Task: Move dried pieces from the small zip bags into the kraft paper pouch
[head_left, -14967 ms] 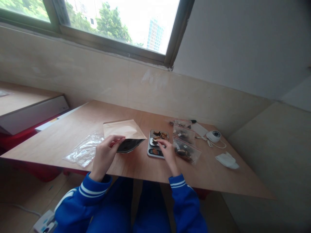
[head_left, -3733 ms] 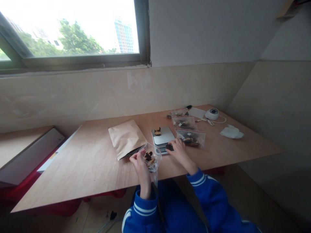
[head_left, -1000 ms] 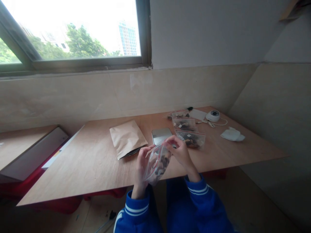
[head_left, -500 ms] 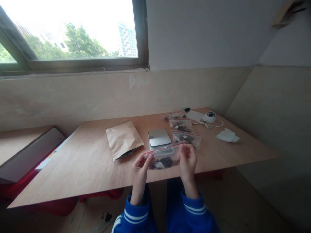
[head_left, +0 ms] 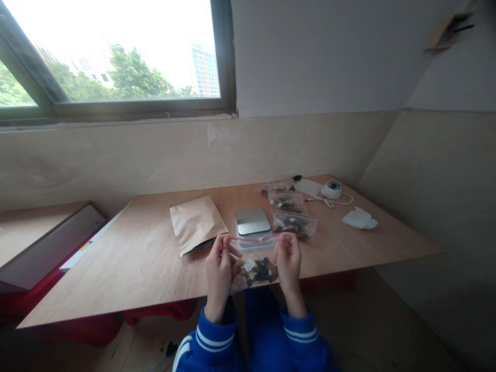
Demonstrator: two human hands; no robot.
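Below a window (head_left: pixel 135 57), a wooden table (head_left: pixel 127 258) bears a brown paper pouch (head_left: pixel 197 219), its dark mouth facing the near edge and its contents hidden, beside a bare-topped scale (head_left: pixel 252 221). At the near edge, just in front of the scale, the left hand (head_left: pixel 218 268) and right hand (head_left: pixel 289 263) each pinch a top corner of a clear zip bag (head_left: pixel 256 252), red strip taut between them, with dark and tan pieces (head_left: pixel 261 269) and a small white label low down. Three similar bags (head_left: pixel 295 223) of dark pieces lie in a column right of the scale.
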